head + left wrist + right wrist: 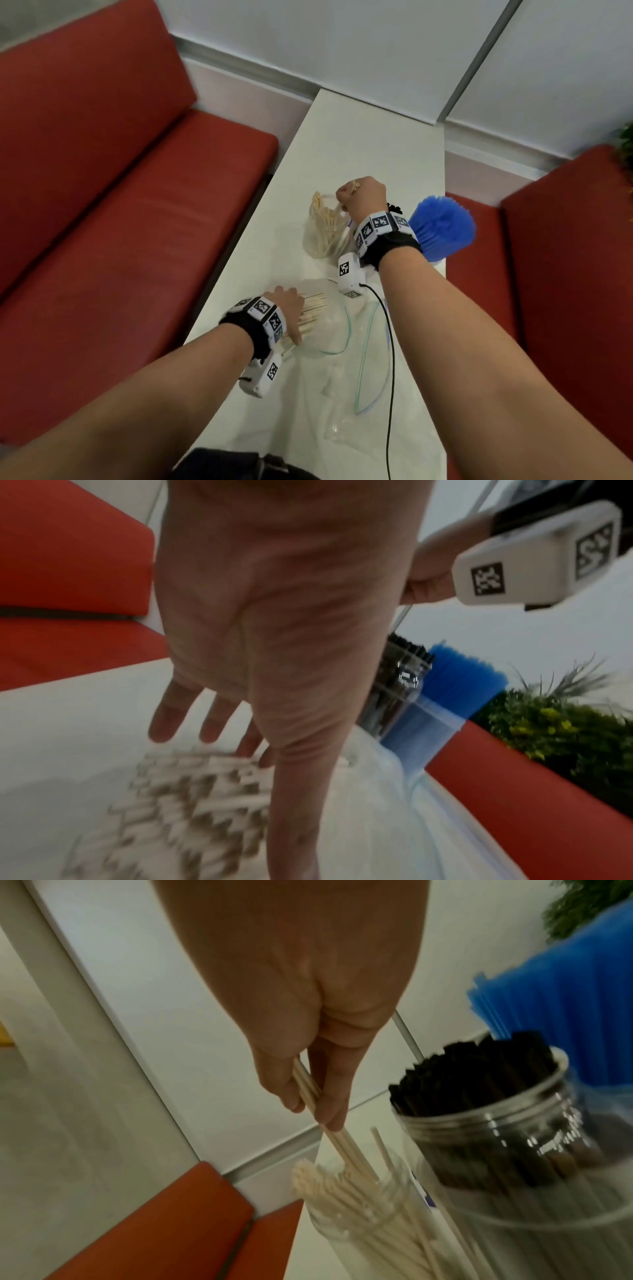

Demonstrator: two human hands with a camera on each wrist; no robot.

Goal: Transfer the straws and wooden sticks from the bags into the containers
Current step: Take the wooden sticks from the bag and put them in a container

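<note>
1. Three clear round containers on the long white table [359, 137]: a clear jar of pale wooden sticks [359, 1226], a clear ribbed jar of black straws [496, 1139] just right of it, and a clear tub of blue plastic straws [442, 226] right of that, at the table edge.
2. Two hands, each wrist wearing a black strap with white tag-printed blocks.
3. Right hand [308, 1047] above the stick jar, thumb and fingers pinching a few thin pale sticks [308, 1091], perhaps three; lower ends dipping among those already standing in that jar.
4. Left hand [274, 615] well nearer than the stick jar, flat and relaxed, fingers [167, 715] straight and spread, resting on a loose heap of pale wooden sticks [313, 313]; nothing gripped.
5. That heap lying in the mouth of a clear zip bag with a green seal line [337, 329]; too many to count, badly smeared in the left wrist view.
6. At least one more clear flat zip bag [363, 394] nearer still than the stick jar; edges overlapping, exact count of bags unclear.
7. One thin black cable [390, 359] running across the bags from the right wrist unit.
8. Black-straw jar almost wholly hidden behind the right wrist in the head view.
9. Red padded benches [120, 205] either side of the table; green plant [565, 737] cut off beyond the blue tub.
</note>
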